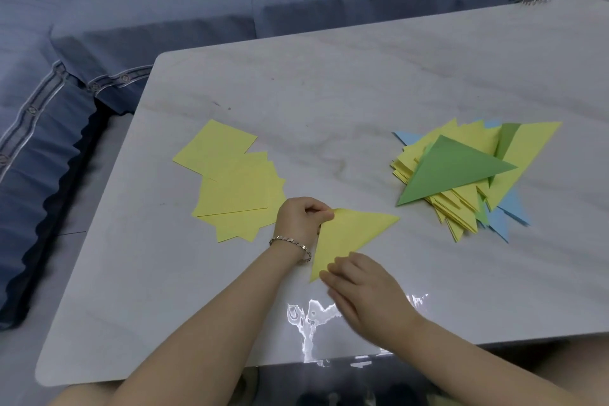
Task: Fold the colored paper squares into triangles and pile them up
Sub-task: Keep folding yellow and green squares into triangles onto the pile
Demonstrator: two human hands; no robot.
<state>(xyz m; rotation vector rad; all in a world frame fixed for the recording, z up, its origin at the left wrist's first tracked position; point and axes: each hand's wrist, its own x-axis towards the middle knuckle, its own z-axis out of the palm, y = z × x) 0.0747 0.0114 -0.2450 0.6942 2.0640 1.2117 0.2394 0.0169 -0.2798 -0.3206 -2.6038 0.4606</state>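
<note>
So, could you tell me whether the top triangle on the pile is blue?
No, the top triangle on the pile is green.

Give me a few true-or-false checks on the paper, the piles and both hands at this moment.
1. The folded yellow paper triangle lies on the white marble-look table. True.
2. The left hand rests flat on the loose stack of yellow paper squares. False: it pinches the yellow triangle's upper corner.
3. A green paper triangle tops the pile of folded triangles. True.
4. The right hand holds a blue triangle. False: its fingers press on the yellow triangle's near corner.
</note>
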